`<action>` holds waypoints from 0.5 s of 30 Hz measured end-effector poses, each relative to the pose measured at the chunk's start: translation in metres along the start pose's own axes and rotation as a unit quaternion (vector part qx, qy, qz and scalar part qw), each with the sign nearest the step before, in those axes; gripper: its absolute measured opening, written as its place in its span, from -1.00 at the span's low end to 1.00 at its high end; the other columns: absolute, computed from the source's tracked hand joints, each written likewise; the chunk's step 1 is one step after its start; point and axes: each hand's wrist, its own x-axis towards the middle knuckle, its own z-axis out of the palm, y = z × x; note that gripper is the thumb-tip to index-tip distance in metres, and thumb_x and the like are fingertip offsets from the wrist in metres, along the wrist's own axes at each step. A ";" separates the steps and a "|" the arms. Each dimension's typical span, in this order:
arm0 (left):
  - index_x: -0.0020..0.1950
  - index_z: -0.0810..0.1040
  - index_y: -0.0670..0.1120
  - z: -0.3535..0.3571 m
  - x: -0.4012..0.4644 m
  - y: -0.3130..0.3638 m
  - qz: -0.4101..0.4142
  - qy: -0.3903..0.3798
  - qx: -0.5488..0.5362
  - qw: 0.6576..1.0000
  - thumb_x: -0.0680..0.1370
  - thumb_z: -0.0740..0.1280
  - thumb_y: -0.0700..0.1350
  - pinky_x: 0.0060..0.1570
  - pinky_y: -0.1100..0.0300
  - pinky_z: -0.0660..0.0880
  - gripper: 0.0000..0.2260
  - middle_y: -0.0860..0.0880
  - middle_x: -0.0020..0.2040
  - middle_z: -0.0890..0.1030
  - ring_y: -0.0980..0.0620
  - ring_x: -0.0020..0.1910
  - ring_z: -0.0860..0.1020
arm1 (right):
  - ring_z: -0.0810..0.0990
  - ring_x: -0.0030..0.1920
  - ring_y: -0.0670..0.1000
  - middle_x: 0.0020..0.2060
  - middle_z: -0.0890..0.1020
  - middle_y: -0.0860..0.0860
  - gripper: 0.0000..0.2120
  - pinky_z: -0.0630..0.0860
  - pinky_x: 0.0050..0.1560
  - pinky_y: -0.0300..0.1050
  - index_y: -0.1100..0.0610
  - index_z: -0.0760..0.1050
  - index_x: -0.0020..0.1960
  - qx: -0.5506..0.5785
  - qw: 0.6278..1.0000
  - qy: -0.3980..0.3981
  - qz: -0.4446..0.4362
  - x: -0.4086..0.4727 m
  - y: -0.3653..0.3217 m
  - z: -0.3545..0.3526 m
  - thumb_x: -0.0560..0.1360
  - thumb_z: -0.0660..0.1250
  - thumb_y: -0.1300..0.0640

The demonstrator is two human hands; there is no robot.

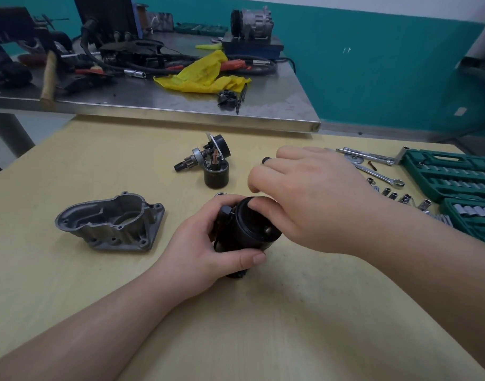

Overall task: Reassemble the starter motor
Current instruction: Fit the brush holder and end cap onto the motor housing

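A black cylindrical motor body (244, 232) stands on the yellow table (263, 312) in the middle. My left hand (208, 248) grips its side, thumb across the front. Over its top comes my right hand (304, 196), fingers curled down, with fingertips touching the round end cap (256, 215). Whether those fingers pinch a small part is hidden. A grey cast housing (109, 222) lies to the left. Behind stand the solenoid (216, 173) and the pinion gear assembly (201, 156).
Wrenches (378, 171) and loose sockets (400, 198) lie at the right, beside green socket cases (453, 174). A steel bench (153, 105) behind carries a yellow rag (205, 74), a hammer (49, 75), cables and a compressor (252, 23).
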 end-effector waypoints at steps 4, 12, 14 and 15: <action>0.36 0.55 0.35 0.000 0.000 0.001 -0.002 0.000 -0.002 1.000 0.28 0.67 0.38 0.36 -0.26 0.57 -0.31 0.06 0.26 0.72 -0.06 0.28 0.68 | 0.49 -0.07 0.09 -0.15 0.59 -0.08 -0.95 0.44 -0.10 0.05 0.03 0.52 0.03 0.011 0.999 -0.030 -0.021 -0.001 -0.001 -0.002 0.60 0.33 0.07; 0.35 0.57 0.30 0.000 0.001 0.001 -0.007 0.003 -0.009 1.000 0.27 0.67 0.39 0.33 -0.28 0.57 -0.30 0.04 0.24 0.73 -0.07 0.27 0.69 | 0.42 -0.12 0.07 -0.25 0.35 -0.12 -0.79 0.35 -0.16 0.01 -0.02 0.22 -0.06 -0.012 0.999 -0.043 -0.004 0.007 -0.008 -0.004 0.66 0.22 -0.03; 0.35 0.57 0.31 0.000 0.001 0.001 -0.006 0.001 -0.007 1.000 0.27 0.67 0.39 0.33 -0.27 0.57 -0.30 0.05 0.24 0.73 -0.06 0.27 0.69 | 0.34 -0.13 0.05 -0.27 0.31 -0.12 -0.71 0.30 -0.17 -0.01 -0.02 0.17 -0.06 -0.023 0.998 -0.064 -0.006 0.008 -0.007 -0.005 0.65 0.27 -0.07; 0.34 0.56 0.33 0.001 0.000 0.002 -0.006 0.001 -0.006 1.000 0.27 0.67 0.39 0.34 -0.26 0.57 -0.31 0.05 0.24 0.73 -0.06 0.27 0.69 | 0.32 -0.14 0.04 -0.29 0.29 -0.12 -0.70 0.30 -0.17 0.00 -0.03 0.15 -0.06 -0.027 0.997 -0.075 -0.010 0.008 -0.007 -0.007 0.65 0.27 -0.07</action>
